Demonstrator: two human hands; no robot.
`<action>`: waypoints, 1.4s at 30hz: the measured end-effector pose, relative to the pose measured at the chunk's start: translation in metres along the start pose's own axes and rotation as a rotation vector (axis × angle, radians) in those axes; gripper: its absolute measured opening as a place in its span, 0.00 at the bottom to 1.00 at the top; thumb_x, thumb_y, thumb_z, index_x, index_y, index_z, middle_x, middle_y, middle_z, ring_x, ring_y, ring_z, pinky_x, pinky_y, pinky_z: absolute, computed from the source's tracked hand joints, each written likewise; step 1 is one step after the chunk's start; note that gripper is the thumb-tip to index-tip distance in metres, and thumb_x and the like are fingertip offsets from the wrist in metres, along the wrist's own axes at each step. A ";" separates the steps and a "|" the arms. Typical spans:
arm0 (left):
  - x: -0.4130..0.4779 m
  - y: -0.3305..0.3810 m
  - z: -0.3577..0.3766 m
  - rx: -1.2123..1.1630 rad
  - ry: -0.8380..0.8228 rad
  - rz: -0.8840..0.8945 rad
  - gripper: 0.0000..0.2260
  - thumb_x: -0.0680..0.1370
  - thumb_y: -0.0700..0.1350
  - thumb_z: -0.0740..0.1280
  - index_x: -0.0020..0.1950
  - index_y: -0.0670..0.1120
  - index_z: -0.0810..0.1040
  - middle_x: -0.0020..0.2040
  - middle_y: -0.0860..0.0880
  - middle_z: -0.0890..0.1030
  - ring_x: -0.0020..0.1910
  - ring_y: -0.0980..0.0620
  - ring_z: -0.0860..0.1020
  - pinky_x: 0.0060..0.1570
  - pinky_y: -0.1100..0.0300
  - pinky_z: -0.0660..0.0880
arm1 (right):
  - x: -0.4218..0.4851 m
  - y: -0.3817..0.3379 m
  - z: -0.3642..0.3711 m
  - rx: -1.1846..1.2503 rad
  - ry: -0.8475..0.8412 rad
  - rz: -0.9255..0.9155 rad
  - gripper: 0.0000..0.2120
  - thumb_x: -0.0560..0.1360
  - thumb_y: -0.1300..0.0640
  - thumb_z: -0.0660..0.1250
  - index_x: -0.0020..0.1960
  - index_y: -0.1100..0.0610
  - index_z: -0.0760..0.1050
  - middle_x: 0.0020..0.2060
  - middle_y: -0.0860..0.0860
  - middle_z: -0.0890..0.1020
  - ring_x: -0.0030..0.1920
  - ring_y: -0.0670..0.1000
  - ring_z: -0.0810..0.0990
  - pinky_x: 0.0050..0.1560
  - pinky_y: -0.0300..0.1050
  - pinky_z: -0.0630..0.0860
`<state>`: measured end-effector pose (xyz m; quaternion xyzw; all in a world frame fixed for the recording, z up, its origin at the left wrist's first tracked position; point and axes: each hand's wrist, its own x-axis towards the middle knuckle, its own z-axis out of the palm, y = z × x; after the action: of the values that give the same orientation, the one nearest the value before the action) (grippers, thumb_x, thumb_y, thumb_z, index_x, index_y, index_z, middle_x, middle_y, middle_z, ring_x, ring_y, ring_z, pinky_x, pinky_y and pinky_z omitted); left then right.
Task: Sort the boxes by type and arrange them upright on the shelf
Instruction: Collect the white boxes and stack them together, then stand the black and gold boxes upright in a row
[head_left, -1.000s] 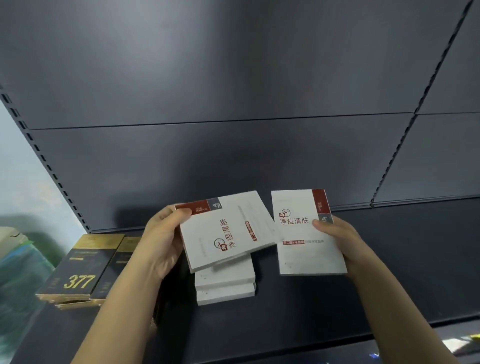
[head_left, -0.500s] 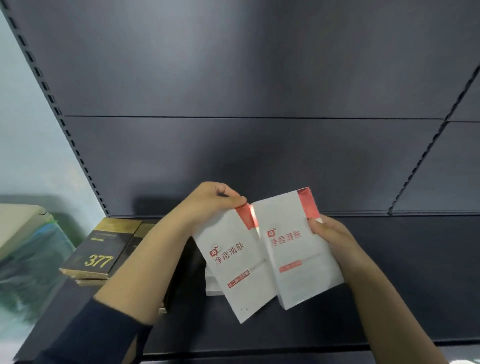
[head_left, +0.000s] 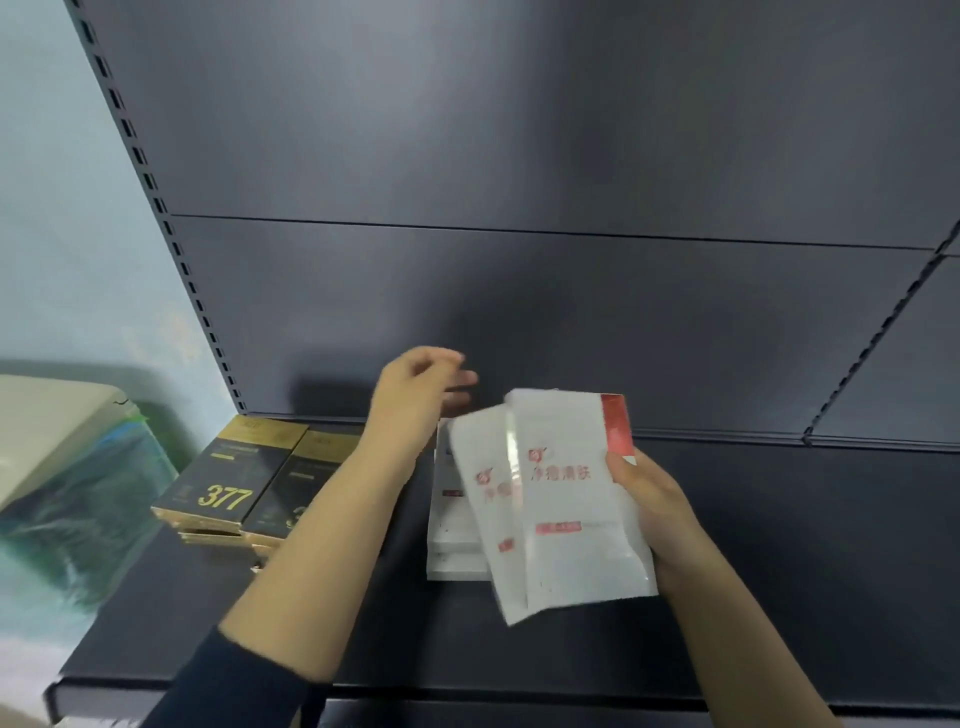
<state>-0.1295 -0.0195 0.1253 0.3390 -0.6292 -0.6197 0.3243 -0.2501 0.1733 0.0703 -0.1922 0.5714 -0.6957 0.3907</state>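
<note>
Two white red-cornered boxes (head_left: 566, 499) fanned in your right hand (head_left: 654, 509), centre, white stack (head_left: 451, 545) flat behind, black-gold 377 boxes (head_left: 228, 483) flat, left

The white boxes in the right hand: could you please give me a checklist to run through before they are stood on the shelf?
1. Right hand holds the held white boxes: ok, thumb on the front one's right edge.
2. Held pair squared together: not ok, fanned, one offset to the left and lower.
3. Left hand free to help: ok, it holds nothing, above the white stack.
4. Bare shelf to the right for placing: ok.
5. White stack upright: not ok, lying flat.
6. Black 377 boxes kept apart from the white ones: ok, at the left, though lying flat.
</note>
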 end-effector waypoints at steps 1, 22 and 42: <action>-0.005 -0.010 -0.006 -0.100 0.123 0.043 0.07 0.80 0.40 0.61 0.46 0.47 0.78 0.48 0.44 0.85 0.48 0.47 0.84 0.46 0.62 0.77 | 0.002 0.001 -0.001 0.050 0.051 0.001 0.15 0.78 0.50 0.62 0.61 0.56 0.75 0.53 0.58 0.85 0.49 0.61 0.85 0.43 0.58 0.82; -0.048 -0.110 0.007 -0.244 -0.380 -0.441 0.21 0.81 0.60 0.55 0.61 0.51 0.81 0.58 0.48 0.84 0.58 0.48 0.81 0.57 0.52 0.75 | 0.030 0.009 0.004 -0.230 -0.115 0.344 0.15 0.79 0.52 0.60 0.64 0.53 0.76 0.55 0.54 0.85 0.52 0.55 0.85 0.53 0.55 0.77; -0.035 -0.011 -0.150 0.036 0.246 0.004 0.10 0.76 0.41 0.67 0.56 0.43 0.79 0.52 0.42 0.84 0.48 0.49 0.79 0.46 0.62 0.75 | 0.042 0.042 0.163 -0.733 -0.198 -0.043 0.33 0.76 0.50 0.66 0.76 0.47 0.55 0.74 0.46 0.62 0.66 0.46 0.68 0.63 0.42 0.66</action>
<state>0.0149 -0.0741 0.1180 0.4169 -0.5964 -0.5615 0.3941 -0.1465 0.0345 0.0678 -0.3977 0.7376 -0.4312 0.3344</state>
